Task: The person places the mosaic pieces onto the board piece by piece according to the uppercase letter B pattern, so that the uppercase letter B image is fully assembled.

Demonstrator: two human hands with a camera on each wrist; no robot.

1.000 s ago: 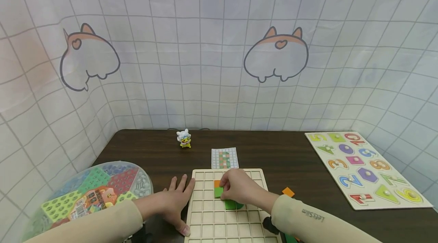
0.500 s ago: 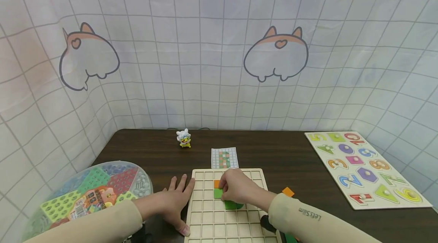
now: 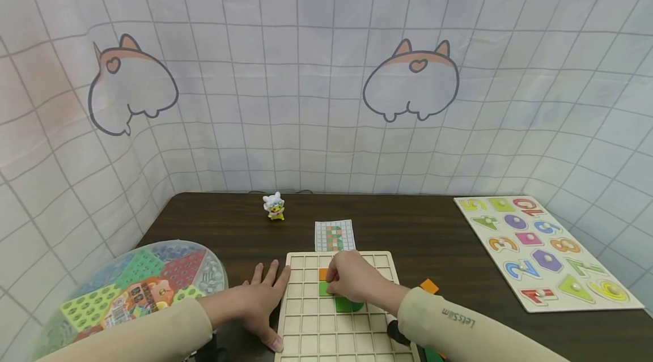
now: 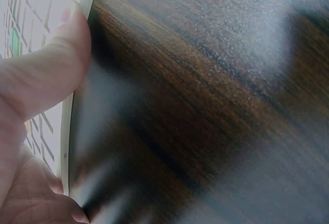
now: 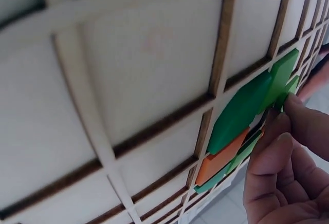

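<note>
A pale wooden grid board (image 3: 306, 325) lies on the dark table. My right hand (image 3: 354, 278) is over its upper middle, thumb and forefinger pinching a light green tile (image 5: 292, 87) in the right wrist view. Around those fingertips, an orange tile (image 3: 323, 274), a green square tile (image 3: 343, 305) and a dark green rounded tile (image 5: 240, 112) sit in the grid; the palm hides others in the head view. With fingers spread, my left hand (image 3: 259, 301) rests along the board's left edge. Its thumb (image 4: 56, 62) lies over the rim in the left wrist view.
Behind the board lies a small pattern card (image 3: 334, 236), with a toy figure (image 3: 275, 206) farther left. A round clear container (image 3: 148, 271) stands left, a number puzzle board (image 3: 546, 254) right. A loose orange tile (image 3: 429, 285) lies beside the right sleeve.
The right forearm has shifted slightly left while its fingertips stay at the same spot on the board. The left hand has not moved.
</note>
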